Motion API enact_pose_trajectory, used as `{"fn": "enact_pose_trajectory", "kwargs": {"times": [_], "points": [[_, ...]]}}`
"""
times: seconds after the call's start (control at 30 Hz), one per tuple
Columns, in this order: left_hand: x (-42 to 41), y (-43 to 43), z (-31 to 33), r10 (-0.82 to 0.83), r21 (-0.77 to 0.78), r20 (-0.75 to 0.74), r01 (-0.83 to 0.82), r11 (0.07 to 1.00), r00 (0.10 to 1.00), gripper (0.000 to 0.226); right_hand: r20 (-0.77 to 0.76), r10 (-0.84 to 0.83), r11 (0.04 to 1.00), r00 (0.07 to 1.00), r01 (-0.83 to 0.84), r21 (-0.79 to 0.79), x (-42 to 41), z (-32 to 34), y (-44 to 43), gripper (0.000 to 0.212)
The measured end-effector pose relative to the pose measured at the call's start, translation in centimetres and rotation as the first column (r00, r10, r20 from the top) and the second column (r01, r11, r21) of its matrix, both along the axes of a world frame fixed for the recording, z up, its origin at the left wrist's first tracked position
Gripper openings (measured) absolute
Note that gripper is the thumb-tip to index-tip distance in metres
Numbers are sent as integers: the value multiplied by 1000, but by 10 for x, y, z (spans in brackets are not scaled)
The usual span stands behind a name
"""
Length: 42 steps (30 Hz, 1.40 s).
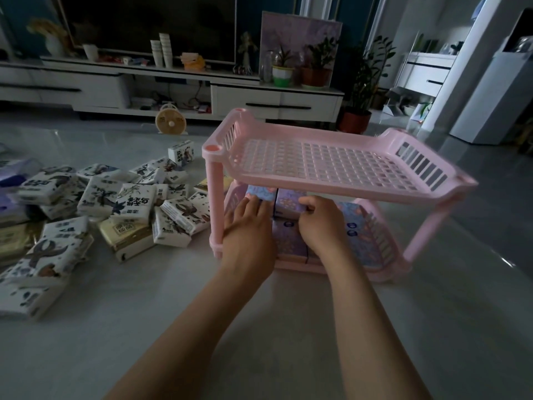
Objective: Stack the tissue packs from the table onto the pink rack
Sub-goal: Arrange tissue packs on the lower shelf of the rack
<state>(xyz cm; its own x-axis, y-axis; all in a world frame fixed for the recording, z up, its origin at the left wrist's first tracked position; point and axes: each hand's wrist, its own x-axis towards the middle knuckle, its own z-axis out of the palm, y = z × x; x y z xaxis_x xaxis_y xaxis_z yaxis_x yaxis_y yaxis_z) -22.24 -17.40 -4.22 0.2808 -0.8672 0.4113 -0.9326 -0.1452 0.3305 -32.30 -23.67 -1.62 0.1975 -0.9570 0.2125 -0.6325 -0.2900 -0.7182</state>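
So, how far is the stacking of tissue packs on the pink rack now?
Done: purple packs already lie on the lower shelf of the pink rack. In hand: left hand rests on a blue pack, right hand grips a purple pack there. Left: top shelf bare, many white packs lie beside it.

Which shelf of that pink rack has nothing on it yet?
The top shelf; its slotted floor is bare, while the bottom shelf already holds purple and blue packs.

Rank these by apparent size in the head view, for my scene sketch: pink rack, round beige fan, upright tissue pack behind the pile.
1. pink rack
2-3. round beige fan and upright tissue pack look nearly alike; the fan sits farther back, so unranked.
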Motion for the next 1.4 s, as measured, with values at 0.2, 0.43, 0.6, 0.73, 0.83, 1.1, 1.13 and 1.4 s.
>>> {"fn": "enact_pose_trajectory", "kwargs": {"times": [0.2, 0.43, 0.6, 0.73, 0.83, 1.1, 1.13, 1.4], "points": [[-1, 1, -1, -44, -76, -29, 42, 996, 999, 52, 2, 1, 999, 1000, -1, 49, -1, 6, 5, 40], [-19, 18, 6, -181, -208, -168, 144, 967, 969, 47, 55, 19, 1000, 998, -19, 7, 4, 25, 49, 30], [-11, 79, -10, -255, -347, -220, 168, 922, 942, 30, 2, 213, 971, 977, -213, 108, 13, 27, 101, 17], [14, 144, -14, -267, -404, -193, 172, 898, 944, 29, 82, 425, 868, 901, -432, 246, 30, 21, 129, 24], [44, 180, -12, -183, -419, -135, 111, 901, 974, 30, 125, 542, 784, 831, -553, 283, 46, 21, 147, 25], [133, 235, -10, 170, -391, -10, -160, 906, 985, 27, 183, 583, 742, 792, -610, 278, 83, 13, 173, 25], [143, 241, -7, 193, -387, 2, -177, 905, 981, 27, 200, 581, 743, 789, -614, 265, 87, 12, 174, 26], [218, 267, 31, 572, -111, -71, -576, 810, 817, 41, 288, 590, 726, 754, -652, 220, 114, 11, 180, 24]]}}
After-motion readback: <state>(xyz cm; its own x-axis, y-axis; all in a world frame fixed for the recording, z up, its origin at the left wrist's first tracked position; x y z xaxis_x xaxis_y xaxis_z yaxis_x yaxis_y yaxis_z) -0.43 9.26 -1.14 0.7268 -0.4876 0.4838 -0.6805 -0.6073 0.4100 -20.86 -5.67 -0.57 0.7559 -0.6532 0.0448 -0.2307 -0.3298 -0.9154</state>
